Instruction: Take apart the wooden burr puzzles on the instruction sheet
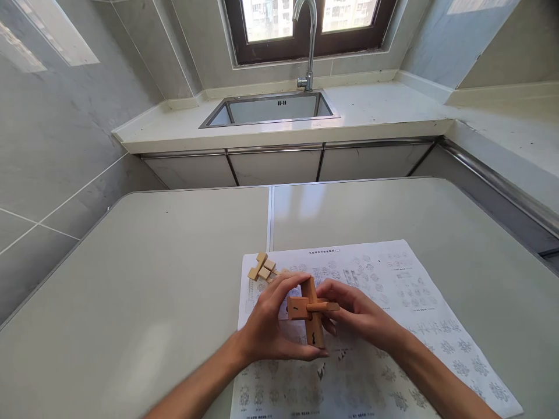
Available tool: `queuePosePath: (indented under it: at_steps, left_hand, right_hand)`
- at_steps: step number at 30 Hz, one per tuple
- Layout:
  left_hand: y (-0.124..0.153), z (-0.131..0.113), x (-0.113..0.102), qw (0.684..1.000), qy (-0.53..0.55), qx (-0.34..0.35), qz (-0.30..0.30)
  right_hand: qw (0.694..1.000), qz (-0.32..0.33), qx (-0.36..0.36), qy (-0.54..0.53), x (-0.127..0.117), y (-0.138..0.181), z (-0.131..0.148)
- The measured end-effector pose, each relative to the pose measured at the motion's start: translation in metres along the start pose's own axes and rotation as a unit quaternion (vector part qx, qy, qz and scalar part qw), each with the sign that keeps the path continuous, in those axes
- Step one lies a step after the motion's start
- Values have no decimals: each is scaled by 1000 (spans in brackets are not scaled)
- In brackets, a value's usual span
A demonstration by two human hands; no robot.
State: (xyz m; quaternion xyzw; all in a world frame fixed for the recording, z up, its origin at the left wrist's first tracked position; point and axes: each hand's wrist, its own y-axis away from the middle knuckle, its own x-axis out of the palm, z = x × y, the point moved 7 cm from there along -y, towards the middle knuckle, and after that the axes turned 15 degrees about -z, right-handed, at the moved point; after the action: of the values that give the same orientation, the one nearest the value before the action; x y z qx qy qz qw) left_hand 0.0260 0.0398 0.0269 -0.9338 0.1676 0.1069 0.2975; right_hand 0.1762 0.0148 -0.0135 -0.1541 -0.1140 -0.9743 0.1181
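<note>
Both hands hold a wooden burr puzzle (311, 311) of crossed brown bars just above a printed instruction sheet (406, 302) on a pale table (152, 279). My left hand (271, 323) wraps round its left side, thumb under the lower bar. My right hand (356, 314) pinches the thin bar that sticks out to the right. Several loose lighter wooden pieces (263, 266) lie on the sheet's far left corner, just beyond my left fingers.
Beyond the table runs a white counter (371, 110) with a steel sink (271, 109) and a tall tap (309, 41) under a window. Grey tiled walls rise on both sides. A seam (270, 215) splits the table top.
</note>
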Motion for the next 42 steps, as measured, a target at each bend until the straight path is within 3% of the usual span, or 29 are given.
queuePosePath:
  at_steps: [26, 42]
  left_hand:
    - [-1, -4, 0, 1000, -15, 13, -12]
    - [2, -1, -1, 999, -22, 11, -26]
  right_hand:
    - [1000, -22, 15, 1, -3, 1, -6]
    - [998, 37, 43, -28, -6, 2, -21]
